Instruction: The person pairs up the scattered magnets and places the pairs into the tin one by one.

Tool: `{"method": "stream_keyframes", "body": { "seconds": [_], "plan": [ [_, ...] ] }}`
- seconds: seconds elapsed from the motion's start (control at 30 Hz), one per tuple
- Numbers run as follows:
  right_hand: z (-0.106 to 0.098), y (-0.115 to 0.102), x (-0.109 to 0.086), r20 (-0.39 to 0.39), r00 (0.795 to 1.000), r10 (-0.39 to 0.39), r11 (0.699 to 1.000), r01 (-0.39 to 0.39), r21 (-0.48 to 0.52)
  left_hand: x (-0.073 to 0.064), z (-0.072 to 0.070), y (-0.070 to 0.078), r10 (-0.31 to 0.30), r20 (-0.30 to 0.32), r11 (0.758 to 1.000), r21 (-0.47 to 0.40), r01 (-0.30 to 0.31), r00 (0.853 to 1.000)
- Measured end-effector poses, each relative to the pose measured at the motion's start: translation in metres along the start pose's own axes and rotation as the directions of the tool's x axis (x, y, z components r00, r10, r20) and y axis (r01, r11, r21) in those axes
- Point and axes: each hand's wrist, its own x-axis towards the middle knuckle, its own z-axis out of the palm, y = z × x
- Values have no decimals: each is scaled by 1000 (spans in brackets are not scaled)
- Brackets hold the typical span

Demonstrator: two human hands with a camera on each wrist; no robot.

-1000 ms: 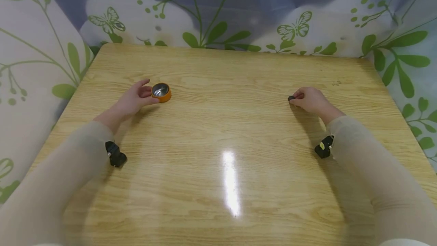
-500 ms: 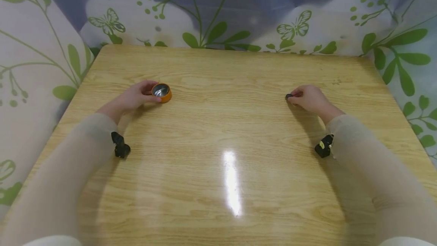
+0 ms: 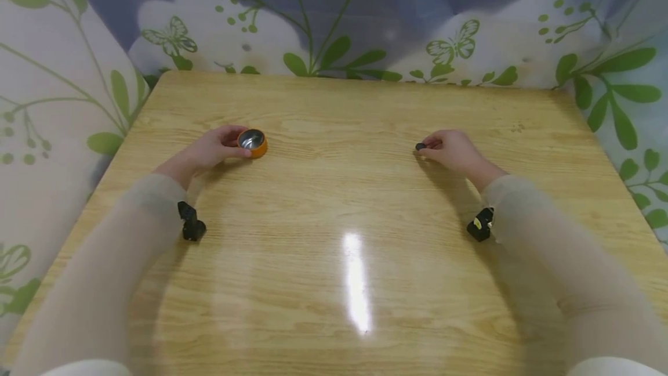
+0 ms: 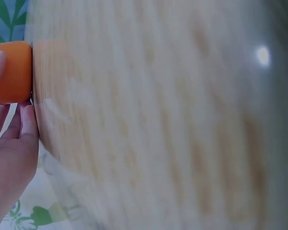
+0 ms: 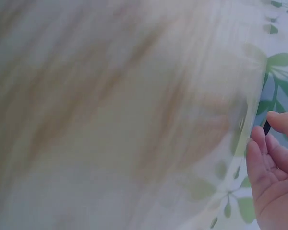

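Observation:
On the left part of the table stands a small orange cup [image 3: 259, 150] with a shiny metal inside, its open top facing up. My left hand [image 3: 211, 148] holds it from the side, thumb at the near side and fingers round the back. In the left wrist view the cup's orange wall [image 4: 15, 72] sits between thumb and fingers, its base at the tabletop. Over the right half of the table, my right hand [image 3: 453, 149] pinches a small, dark round piece [image 3: 420, 147] between thumb and fingertips. The right wrist view shows this piece [image 5: 266, 127] as thin and black, seen edge-on.
The wooden table [image 3: 334, 190] is glossy, with a bright light reflection [image 3: 356, 283] near its middle. A patterned cloth [image 3: 339, 16] with green leaves and butterflies hangs behind the far edge and along both sides. Black wrist cameras [image 3: 191, 222] hang under the sleeves.
My left fingers have closed in round the orange cup, which has barely shifted. My right hand has moved left over the table with the dark round piece.

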Motion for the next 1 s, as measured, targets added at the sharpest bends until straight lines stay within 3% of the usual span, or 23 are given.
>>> {"method": "stream_keyframes", "body": {
  "seconds": [0.3, 0.5, 0.73, 1.0],
  "plan": [
    [23, -41, 15, -7, 996, -88, 996, 88, 13, -3, 0, 0, -11, -2, 1000, 22, 12, 1000],
    [36, -72, 22, -2, 989, -149, 988, 149, 50, -5, 1, 8, -6, 4, 1000, 6, 5, 1000],
    [47, -93, 32, 10, 978, -206, 977, 205, 63, 2, 0, 5, -1, 3, 1000, 2, 1, 1000],
    [62, -117, 40, 39, 969, -243, 969, 241, 59, -4, 1, 3, 23, 5, 1000, 12, -23, 1000]
  ]
}}
